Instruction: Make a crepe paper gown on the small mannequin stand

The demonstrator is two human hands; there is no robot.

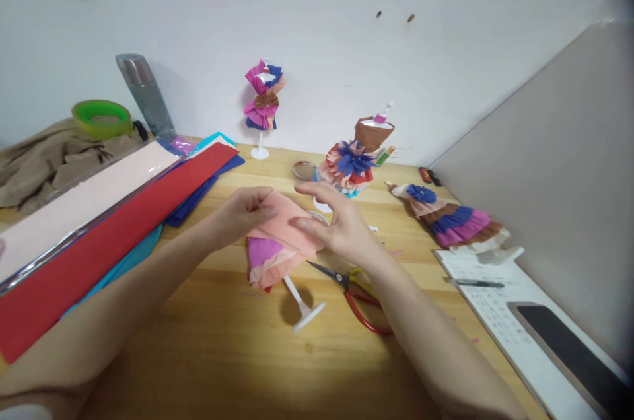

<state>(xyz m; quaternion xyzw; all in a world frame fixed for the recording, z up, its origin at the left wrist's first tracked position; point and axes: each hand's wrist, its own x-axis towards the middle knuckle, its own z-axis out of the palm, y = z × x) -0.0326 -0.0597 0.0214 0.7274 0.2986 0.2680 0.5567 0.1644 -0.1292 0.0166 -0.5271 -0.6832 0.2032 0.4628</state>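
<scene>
We hold a little paper doll dress (275,245) on a white stand over the wooden table (208,341). It has a peach layer on top, with purple and red below. Our left hand (245,209) pinches the peach paper. Our right hand (337,225) pinches it too, with the other fingers spread. Red scissors (354,294) lie just right of the dress.

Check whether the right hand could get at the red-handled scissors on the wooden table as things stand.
Probably yes. The red-handled scissors lie in the open on the wooden table, just below the right hand, with nothing over them. That hand's fingers now rest on the peach crepe-paper piece, so it would have to let go.
</scene>
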